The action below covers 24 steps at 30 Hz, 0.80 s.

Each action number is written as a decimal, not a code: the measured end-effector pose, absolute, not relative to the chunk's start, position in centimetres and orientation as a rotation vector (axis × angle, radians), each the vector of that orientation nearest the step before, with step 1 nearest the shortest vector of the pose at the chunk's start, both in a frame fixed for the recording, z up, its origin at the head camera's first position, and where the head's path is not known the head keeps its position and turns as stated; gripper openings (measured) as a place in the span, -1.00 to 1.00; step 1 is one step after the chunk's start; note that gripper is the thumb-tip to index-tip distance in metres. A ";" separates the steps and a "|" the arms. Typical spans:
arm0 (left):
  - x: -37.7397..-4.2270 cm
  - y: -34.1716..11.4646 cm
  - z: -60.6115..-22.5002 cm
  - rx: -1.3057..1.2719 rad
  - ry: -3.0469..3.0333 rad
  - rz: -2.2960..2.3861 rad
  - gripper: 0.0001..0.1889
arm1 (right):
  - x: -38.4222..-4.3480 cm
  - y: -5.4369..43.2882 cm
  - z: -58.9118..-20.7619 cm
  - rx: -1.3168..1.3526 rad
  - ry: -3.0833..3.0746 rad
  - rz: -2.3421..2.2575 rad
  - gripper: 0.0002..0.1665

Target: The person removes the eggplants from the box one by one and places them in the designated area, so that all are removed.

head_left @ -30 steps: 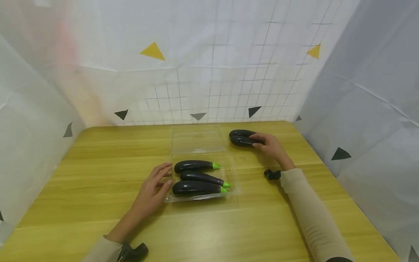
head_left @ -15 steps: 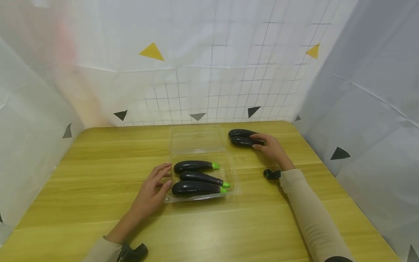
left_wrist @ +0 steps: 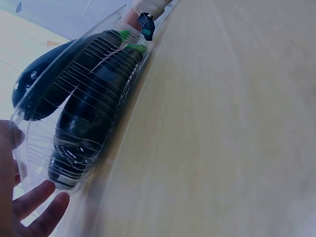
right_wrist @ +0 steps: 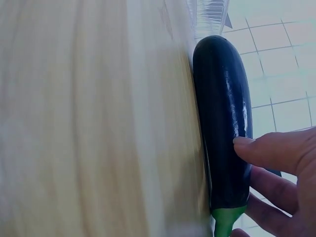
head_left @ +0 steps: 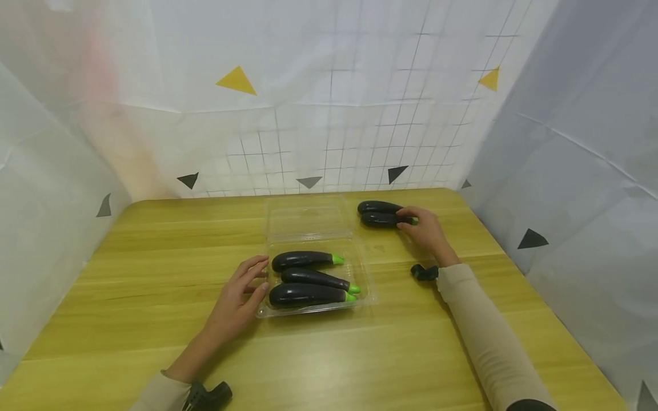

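In the head view my right hand (head_left: 424, 228) holds the nearer of two dark eggplants (head_left: 377, 220) lying side by side at the back right. The right wrist view shows the thumb against this eggplant's (right_wrist: 222, 118) glossy side and the fingers behind it, close above the green stem (right_wrist: 228, 219). The farther eggplant (head_left: 375, 206) lies just behind. A clear plastic clamshell box (head_left: 360, 257) stands mid-table and holds three eggplants (head_left: 307, 295) with green stems pointing right. My left hand (head_left: 236, 299) touches the box's left side, its fingers spread and nearly straight.
The box's clear lid (head_left: 308, 221) lies folded back behind its base. Around the wooden table (head_left: 169, 268) hang white sheets (head_left: 308, 142) on the back and both sides. Small dark wrist cameras (head_left: 424, 272) sit at each cuff.
My right hand has shifted slightly along the nearer eggplant, and its green stem now shows by the fingers. The left hand and the box keep their places.
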State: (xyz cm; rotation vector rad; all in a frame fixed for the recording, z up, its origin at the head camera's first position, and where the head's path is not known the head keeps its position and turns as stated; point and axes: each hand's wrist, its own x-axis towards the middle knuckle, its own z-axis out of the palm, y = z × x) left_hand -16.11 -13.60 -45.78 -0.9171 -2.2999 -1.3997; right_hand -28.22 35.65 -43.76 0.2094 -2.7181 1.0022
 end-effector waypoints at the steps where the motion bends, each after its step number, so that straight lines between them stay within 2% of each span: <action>1: -16.1 -13.6 -45.8 -0.917 -2.300 -1.398 -0.52 | -28.2 35.6 -43.8 0.207 -2.718 1.003 -0.63; 24: -16.1 -13.6 -45.7 -0.917 -2.303 -1.405 -0.52 | -28.0 34.8 -42.0 0.276 -2.612 0.946 -0.68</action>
